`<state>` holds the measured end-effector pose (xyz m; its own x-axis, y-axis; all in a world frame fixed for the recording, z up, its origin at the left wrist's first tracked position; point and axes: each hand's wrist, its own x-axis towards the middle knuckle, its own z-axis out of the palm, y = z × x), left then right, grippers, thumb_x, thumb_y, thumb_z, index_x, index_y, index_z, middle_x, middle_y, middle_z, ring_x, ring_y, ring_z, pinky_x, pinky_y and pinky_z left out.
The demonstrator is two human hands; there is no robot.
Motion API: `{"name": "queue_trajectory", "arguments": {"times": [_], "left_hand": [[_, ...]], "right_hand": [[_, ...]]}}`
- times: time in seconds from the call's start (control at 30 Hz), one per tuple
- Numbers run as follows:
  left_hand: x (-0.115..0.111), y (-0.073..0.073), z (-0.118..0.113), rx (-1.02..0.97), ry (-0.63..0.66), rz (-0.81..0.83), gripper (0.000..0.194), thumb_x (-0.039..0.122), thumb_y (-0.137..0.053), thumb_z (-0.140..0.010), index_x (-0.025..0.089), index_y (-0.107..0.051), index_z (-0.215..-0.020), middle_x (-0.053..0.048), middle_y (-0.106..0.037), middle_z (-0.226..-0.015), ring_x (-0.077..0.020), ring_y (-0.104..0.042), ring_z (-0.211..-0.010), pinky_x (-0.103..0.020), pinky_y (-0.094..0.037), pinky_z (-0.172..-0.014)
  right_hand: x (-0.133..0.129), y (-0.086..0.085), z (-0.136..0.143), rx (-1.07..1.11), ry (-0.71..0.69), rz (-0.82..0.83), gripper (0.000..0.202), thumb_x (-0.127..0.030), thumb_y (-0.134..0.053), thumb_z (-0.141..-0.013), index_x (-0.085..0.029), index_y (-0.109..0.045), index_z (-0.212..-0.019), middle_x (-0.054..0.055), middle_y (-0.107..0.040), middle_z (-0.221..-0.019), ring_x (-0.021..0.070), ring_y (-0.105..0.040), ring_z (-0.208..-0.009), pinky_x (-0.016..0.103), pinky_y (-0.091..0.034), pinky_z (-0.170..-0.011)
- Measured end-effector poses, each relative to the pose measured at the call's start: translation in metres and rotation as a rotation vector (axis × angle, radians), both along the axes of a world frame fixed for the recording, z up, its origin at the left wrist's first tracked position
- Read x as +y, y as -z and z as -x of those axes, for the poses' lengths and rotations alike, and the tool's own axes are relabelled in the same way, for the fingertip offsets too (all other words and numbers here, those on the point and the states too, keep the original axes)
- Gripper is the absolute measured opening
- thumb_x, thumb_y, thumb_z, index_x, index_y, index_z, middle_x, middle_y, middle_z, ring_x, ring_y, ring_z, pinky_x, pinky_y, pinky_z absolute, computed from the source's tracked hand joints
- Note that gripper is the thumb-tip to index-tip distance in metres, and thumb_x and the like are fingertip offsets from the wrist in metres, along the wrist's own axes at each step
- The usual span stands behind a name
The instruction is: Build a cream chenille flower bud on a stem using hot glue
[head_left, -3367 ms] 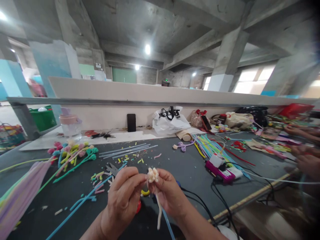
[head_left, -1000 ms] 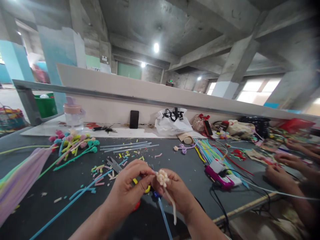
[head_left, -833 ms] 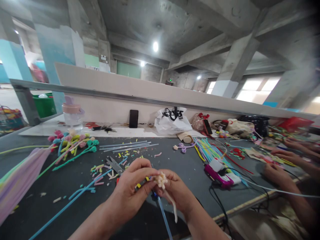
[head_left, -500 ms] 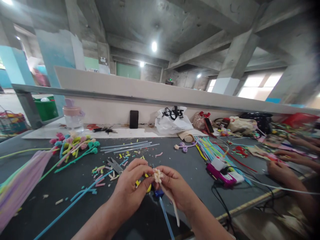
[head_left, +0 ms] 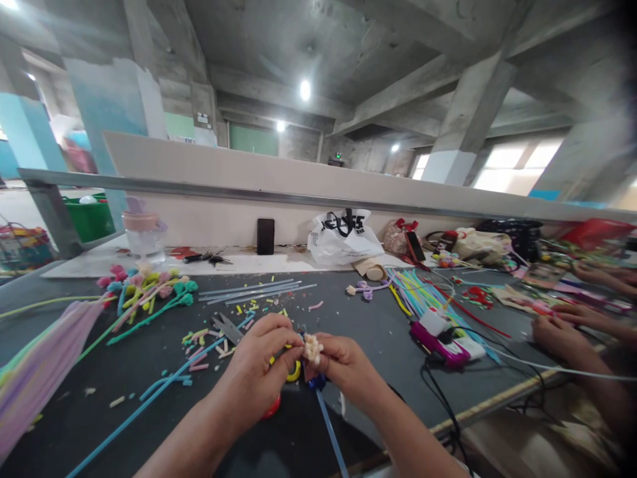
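In front of me, my right hand (head_left: 346, 365) pinches a small cream pipe-cleaner flower (head_left: 312, 348) with bumpy, clustered petals. The closed fingertips of my left hand (head_left: 269, 358) meet the flower's left side. The flower's stem is mostly hidden by my right hand. Just below the flower sits a blue tool part (head_left: 316, 382), with a translucent blue glue stick (head_left: 329, 428) running from it toward me. Scissors (head_left: 229, 328) lie partly under my left hand; yellow and red parts show around its fingers.
Cut pipe-cleaner bits (head_left: 199, 358) litter the table on the left, near finished pipe-cleaner flowers (head_left: 149, 285). Clear glue sticks (head_left: 253, 291) lie behind. To the right are a purple power strip (head_left: 442, 345), cables and pipe cleaners (head_left: 418, 292). A co-worker's hands (head_left: 562, 332) work far right.
The flower has turned slightly in my fingers, and its cream stem has swung mostly out of sight behind my right hand. A red part now shows below my left hand.
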<state>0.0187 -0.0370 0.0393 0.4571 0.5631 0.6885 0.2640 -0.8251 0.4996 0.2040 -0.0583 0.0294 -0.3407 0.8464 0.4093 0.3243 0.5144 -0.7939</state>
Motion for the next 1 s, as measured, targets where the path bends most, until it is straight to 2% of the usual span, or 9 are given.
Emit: {"name": "queue_trajectory", "arguments": {"times": [0.13,0.3,0.43,0.6,0.8,0.9,1.0], "left_hand": [[0.002,-0.003,0.004,0.072,0.032,-0.059,0.015,0.019,-0.050,-0.086,0.020,-0.064,-0.082,-0.004,-0.059,-0.085,-0.0147,-0.055,-0.082,-0.028,-0.043,-0.076],[0.001,-0.007,0.006,0.133,0.058,-0.098,0.015,0.018,-0.051,-0.085,0.021,-0.065,-0.080,-0.003,-0.061,-0.080,-0.0152,-0.054,-0.079,-0.030,-0.039,-0.076],[-0.002,-0.005,0.003,0.169,0.013,-0.075,0.013,0.016,-0.051,-0.083,0.020,-0.063,-0.078,-0.003,-0.060,-0.080,-0.0164,-0.053,-0.078,-0.031,-0.039,-0.075],[-0.005,0.000,-0.003,0.140,-0.035,-0.085,0.013,0.012,-0.050,-0.080,0.018,-0.059,-0.074,-0.003,-0.057,-0.078,-0.0155,-0.052,-0.076,-0.028,-0.040,-0.070],[-0.006,0.007,-0.007,0.104,-0.115,-0.187,0.018,0.012,-0.047,-0.083,0.018,-0.056,-0.069,-0.003,-0.056,-0.072,-0.0152,-0.051,-0.071,-0.029,-0.040,-0.069],[-0.007,0.010,-0.011,0.048,-0.166,-0.057,0.019,0.012,-0.048,-0.080,0.017,-0.054,-0.064,-0.001,-0.054,-0.066,-0.0136,-0.051,-0.066,-0.026,-0.040,-0.063],[-0.007,0.008,-0.015,-0.043,-0.196,0.210,0.019,0.015,-0.050,-0.076,0.017,-0.053,-0.058,0.001,-0.051,-0.059,-0.0114,-0.049,-0.056,-0.022,-0.038,-0.054]], "right_hand": [[0.000,0.004,-0.001,-0.007,-0.040,0.036,0.046,-0.051,-0.049,-0.085,-0.015,-0.065,-0.061,0.001,-0.056,-0.063,0.0131,-0.052,-0.063,0.025,-0.039,-0.061],[0.003,0.004,-0.002,-0.159,-0.018,-0.139,0.050,-0.055,-0.043,-0.086,-0.018,-0.061,-0.058,0.000,-0.061,-0.057,0.0137,-0.054,-0.063,0.031,-0.038,-0.080],[0.001,-0.001,-0.001,-0.314,0.021,-0.260,0.041,-0.047,-0.039,-0.090,-0.019,-0.058,-0.066,-0.002,-0.060,-0.059,0.0114,-0.050,-0.058,0.030,-0.036,-0.080],[0.000,0.005,0.000,-0.558,0.162,-0.488,0.028,-0.028,-0.036,-0.092,-0.020,-0.055,-0.074,-0.003,-0.056,-0.061,0.0124,-0.049,-0.060,0.036,-0.029,-0.088],[0.001,0.014,0.003,-0.509,0.351,-0.704,0.018,-0.020,-0.040,-0.087,-0.020,-0.055,-0.077,-0.003,-0.057,-0.061,0.0121,-0.047,-0.059,0.039,-0.025,-0.090],[0.000,0.014,0.004,-0.497,0.401,-0.758,0.017,-0.017,-0.041,-0.087,-0.019,-0.057,-0.080,-0.002,-0.061,-0.062,0.0119,-0.049,-0.060,0.039,-0.024,-0.091],[0.000,0.014,0.004,-0.492,0.428,-0.784,0.018,-0.015,-0.041,-0.087,-0.019,-0.057,-0.080,-0.001,-0.062,-0.062,0.0122,-0.050,-0.060,0.040,-0.025,-0.090]]}}
